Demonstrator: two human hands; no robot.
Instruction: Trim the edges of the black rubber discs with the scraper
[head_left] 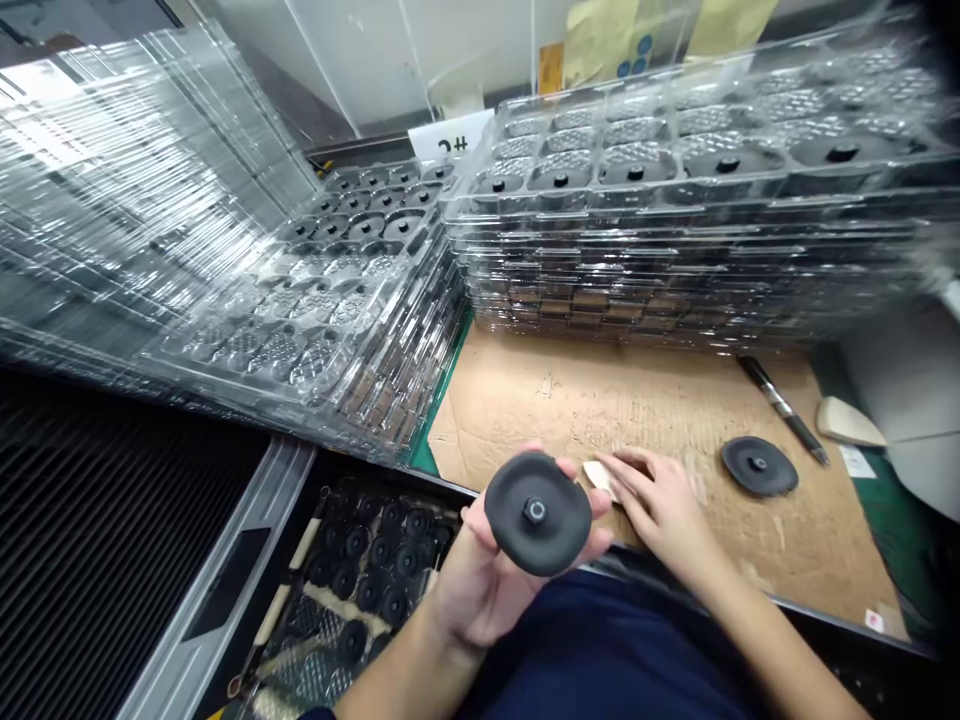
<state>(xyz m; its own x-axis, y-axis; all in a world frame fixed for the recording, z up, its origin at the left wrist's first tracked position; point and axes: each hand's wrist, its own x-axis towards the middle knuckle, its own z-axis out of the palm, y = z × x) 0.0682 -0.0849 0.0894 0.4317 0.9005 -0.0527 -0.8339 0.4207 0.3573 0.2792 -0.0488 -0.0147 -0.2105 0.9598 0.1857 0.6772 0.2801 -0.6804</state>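
Observation:
My left hand [487,590] holds a round black rubber disc [559,535] up near my body. A raised stud with a pale ring marks the disc's centre, and its upper right edge looks uneven. My right hand [667,510] rests just to the right, low over the cardboard. Its fingers are closed on a small cream-coloured pad [598,476], partly hidden beneath them. A second black disc [759,465] of the same kind lies on the cardboard further right.
Cardboard [517,385] covers the work surface. Stacked clear plastic trays [675,225] with black discs stand behind it; another stack [375,340] rises at the left. A marker [784,408] and a cream wedge [850,421] lie at right. Below left sits a tray of discs [367,560].

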